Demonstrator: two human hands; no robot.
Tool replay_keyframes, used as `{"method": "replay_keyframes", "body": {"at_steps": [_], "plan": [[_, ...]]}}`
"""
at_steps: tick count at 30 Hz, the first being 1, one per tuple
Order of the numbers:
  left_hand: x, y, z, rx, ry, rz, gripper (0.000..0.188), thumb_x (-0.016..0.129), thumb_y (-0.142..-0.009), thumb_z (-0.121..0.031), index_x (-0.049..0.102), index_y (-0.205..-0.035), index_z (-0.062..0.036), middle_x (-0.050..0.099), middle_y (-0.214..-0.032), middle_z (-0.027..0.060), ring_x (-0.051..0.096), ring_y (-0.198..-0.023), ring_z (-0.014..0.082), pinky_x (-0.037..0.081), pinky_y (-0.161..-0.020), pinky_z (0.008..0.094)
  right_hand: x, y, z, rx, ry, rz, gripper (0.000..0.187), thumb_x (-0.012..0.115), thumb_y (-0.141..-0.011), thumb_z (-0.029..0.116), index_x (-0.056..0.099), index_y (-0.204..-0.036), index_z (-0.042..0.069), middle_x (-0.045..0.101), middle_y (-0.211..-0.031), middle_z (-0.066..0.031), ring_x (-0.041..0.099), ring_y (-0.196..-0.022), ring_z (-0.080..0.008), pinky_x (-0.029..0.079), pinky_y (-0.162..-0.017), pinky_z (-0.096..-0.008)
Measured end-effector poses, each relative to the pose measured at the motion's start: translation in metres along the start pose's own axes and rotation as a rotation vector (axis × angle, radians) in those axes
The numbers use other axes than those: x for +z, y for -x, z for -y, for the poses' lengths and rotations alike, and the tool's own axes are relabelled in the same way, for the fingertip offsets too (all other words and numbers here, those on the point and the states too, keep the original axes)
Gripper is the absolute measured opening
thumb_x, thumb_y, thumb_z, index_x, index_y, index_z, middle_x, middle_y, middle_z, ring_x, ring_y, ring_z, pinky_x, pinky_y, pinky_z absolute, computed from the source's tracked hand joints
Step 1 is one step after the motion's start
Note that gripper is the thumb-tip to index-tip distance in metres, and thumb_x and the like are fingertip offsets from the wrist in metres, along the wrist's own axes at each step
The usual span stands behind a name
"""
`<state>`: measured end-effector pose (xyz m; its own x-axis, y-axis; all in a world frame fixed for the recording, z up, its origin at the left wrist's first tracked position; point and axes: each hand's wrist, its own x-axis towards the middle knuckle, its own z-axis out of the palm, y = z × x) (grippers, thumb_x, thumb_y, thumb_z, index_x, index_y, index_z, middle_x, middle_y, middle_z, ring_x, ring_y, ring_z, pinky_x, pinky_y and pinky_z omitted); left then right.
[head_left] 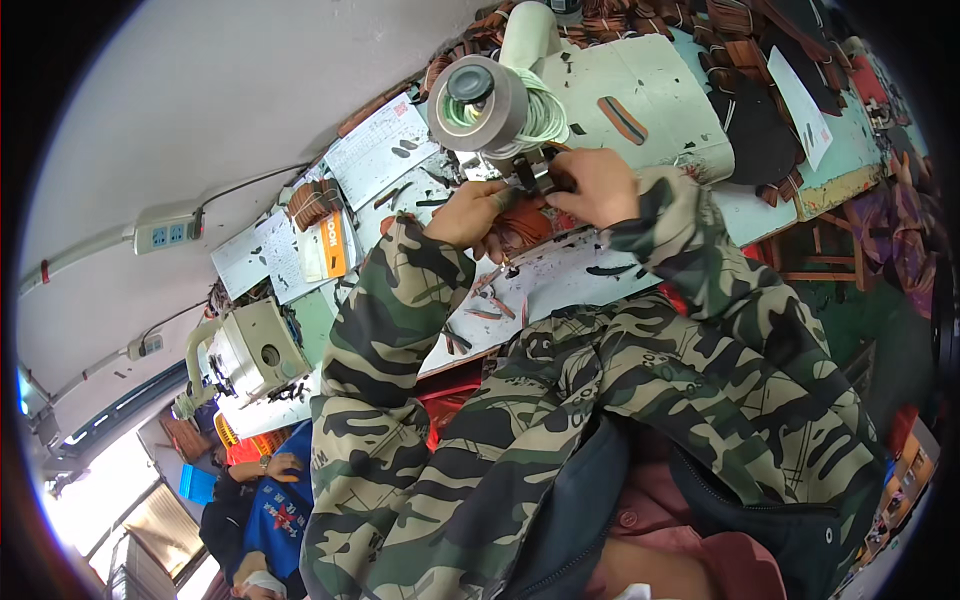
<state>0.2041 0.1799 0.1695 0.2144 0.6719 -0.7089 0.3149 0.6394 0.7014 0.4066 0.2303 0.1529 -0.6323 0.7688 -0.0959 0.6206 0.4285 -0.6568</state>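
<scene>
Both hands work close under the head of a pale machine [640, 105] that looks like an industrial sewing machine, with a grey round spool [505, 110] and loops of pale green cord [543, 112] above them. My left hand [466, 215] is closed, its fingers bent at the left of the dark metal parts. My right hand [600, 188] pinches at the right of them. What either hand holds is hidden by the fingers. Between the hands lies a reddish-brown piece [527, 222]. A dark oval piece with an orange edge [622, 120] rests on the machine.
Dark scraps [608, 270] litter the white tabletop [550, 285]. Written sheets [375, 140] and a brown strip bundle [314, 203] lie left. Further bundles [740, 55] and black pieces [755, 130] sit behind and right. Another machine [262, 350] and a co-worker's hand [285, 467] are lower left.
</scene>
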Motion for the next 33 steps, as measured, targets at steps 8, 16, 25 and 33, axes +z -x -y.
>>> {"method": "replay_keyframes", "body": {"at_steps": [8,16,25,33], "plan": [[0.004,-0.013,-0.005,-0.038,0.058,0.057,0.029,0.044,-0.094,-0.023,0.054,-0.108,-0.0005,0.065,-0.068,0.0122,0.057,-0.037,0.0147,0.035,-0.028,0.0212,0.007,-0.001,-0.001,0.033,0.105,-0.099,0.02,0.068,-0.068,0.019,0.066,-0.086,0.01,0.065,-0.08,-0.0116,0.062,-0.075,-0.032,0.049,-0.068,-0.0398],[0.003,-0.001,0.012,0.034,0.057,0.066,0.027,0.044,-0.094,-0.024,0.057,-0.099,0.0001,0.064,-0.066,0.0114,0.06,-0.044,0.0143,0.034,-0.032,0.0219,-0.003,0.007,-0.023,-0.097,-0.067,-0.085,0.017,0.064,-0.071,0.018,0.066,-0.085,0.01,0.065,-0.077,-0.011,0.063,-0.074,-0.03,0.05,-0.068,-0.0379],[0.012,0.004,0.012,0.057,0.284,-0.178,0.027,0.04,-0.096,-0.023,0.055,-0.096,0.0004,0.062,-0.067,0.0127,0.059,-0.041,0.0174,0.037,-0.031,0.0232,-0.014,0.001,-0.034,-0.275,-0.344,0.158,0.014,0.065,-0.071,0.013,0.066,-0.084,0.005,0.063,-0.076,-0.0124,0.062,-0.072,-0.0271,0.048,-0.067,-0.0343],[0.0,0.009,0.023,0.015,0.271,-0.132,0.029,0.037,-0.096,-0.019,0.054,-0.102,0.0039,0.063,-0.071,0.0149,0.06,-0.043,0.0193,0.039,-0.031,0.0235,-0.003,0.0,-0.006,-0.128,-0.124,-0.105,0.022,0.067,-0.069,0.015,0.065,-0.09,0.008,0.065,-0.077,-0.0103,0.062,-0.073,-0.0297,0.049,-0.067,-0.0369]]}}
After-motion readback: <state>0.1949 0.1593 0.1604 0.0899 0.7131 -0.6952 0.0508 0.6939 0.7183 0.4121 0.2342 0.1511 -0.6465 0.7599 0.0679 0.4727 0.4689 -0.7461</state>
